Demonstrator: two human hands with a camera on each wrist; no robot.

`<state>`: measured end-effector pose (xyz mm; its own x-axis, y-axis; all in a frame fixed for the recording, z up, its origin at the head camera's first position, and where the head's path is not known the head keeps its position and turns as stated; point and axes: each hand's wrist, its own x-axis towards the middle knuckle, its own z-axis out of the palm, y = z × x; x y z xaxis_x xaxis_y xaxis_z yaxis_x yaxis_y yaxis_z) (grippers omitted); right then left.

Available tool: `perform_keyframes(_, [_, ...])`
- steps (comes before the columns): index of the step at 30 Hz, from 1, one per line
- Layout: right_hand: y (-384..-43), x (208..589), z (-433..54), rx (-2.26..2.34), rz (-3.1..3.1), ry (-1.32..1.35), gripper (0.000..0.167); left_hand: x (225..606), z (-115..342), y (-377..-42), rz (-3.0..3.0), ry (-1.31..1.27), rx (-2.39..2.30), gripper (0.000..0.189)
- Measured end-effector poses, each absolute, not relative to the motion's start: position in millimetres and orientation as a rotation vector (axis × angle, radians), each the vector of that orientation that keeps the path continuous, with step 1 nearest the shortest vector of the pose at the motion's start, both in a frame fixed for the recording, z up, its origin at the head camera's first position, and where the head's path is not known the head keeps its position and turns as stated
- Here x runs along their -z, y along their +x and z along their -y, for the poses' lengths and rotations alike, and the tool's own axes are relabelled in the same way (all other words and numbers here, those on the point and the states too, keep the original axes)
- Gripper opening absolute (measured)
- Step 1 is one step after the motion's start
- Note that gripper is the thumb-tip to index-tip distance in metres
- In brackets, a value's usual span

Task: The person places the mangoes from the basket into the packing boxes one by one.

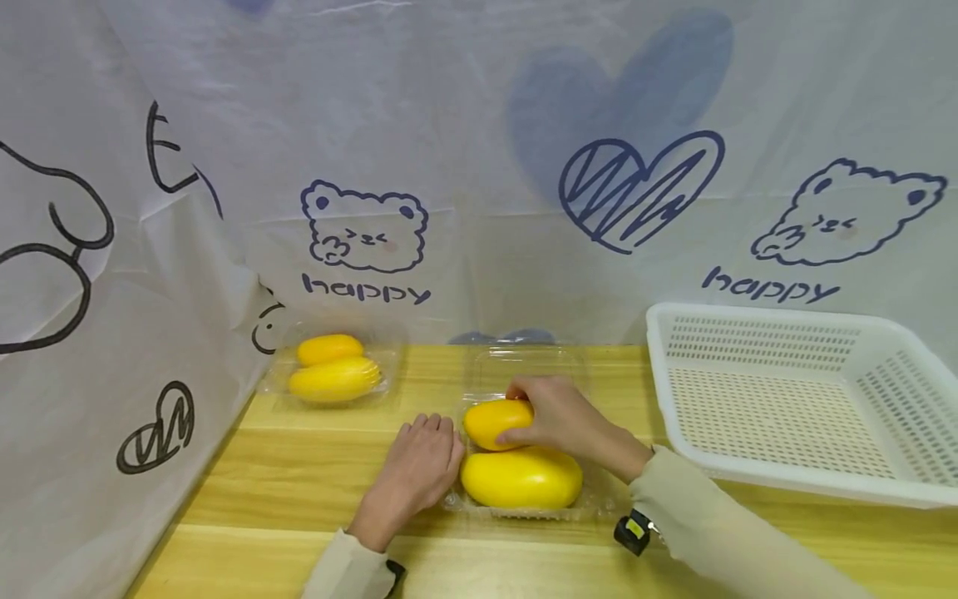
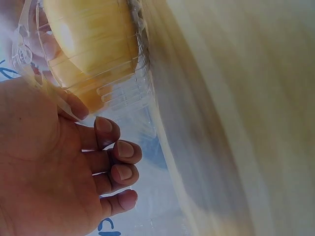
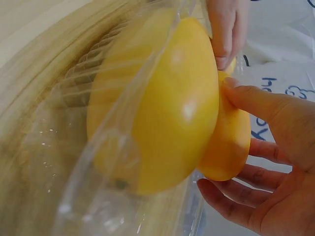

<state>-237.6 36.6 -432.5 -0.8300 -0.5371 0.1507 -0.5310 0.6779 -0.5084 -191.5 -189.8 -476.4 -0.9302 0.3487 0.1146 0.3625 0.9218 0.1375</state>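
A clear plastic clamshell box (image 1: 524, 513) lies on the table with its lid (image 1: 524, 366) folded back. Inside are a large yellow mango (image 1: 521, 478) at the front and a smaller mango (image 1: 488, 423) behind it. My right hand (image 1: 561, 420) grips the smaller mango, thumb on the near side and fingers round the far side. At the box's left side, my left hand (image 1: 422, 462) holds the rim, its thumb (image 2: 76, 105) over the edge and its other fingers loosely curled outside. Side by side in the right wrist view, the large mango (image 3: 167, 108) partly covers the smaller one (image 3: 229, 137).
Another clear box (image 1: 277, 383) with two yellow mangoes (image 1: 334, 378) stands at the back left. To the right is a white slatted plastic basket (image 1: 674, 399). A printed white cloth (image 1: 479, 166) hangs behind and along the left of the wooden table (image 1: 314, 457).
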Motion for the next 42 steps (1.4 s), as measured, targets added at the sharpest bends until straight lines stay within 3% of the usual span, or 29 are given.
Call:
perform_keyframes(16, [-234.6, 429.6, -32.0, 0.662, -2.849, -0.955, 0.048, 475.9, 187.9, -190.6, 2.991, -0.542, 0.245, 0.029])
perform_keyframes(42, [-230.6, 440.7, -34.5, 0.703, -2.733, -1.035, 0.039, 475.5, 191.4, -190.3, 2.991, -0.568, 0.225, 0.029])
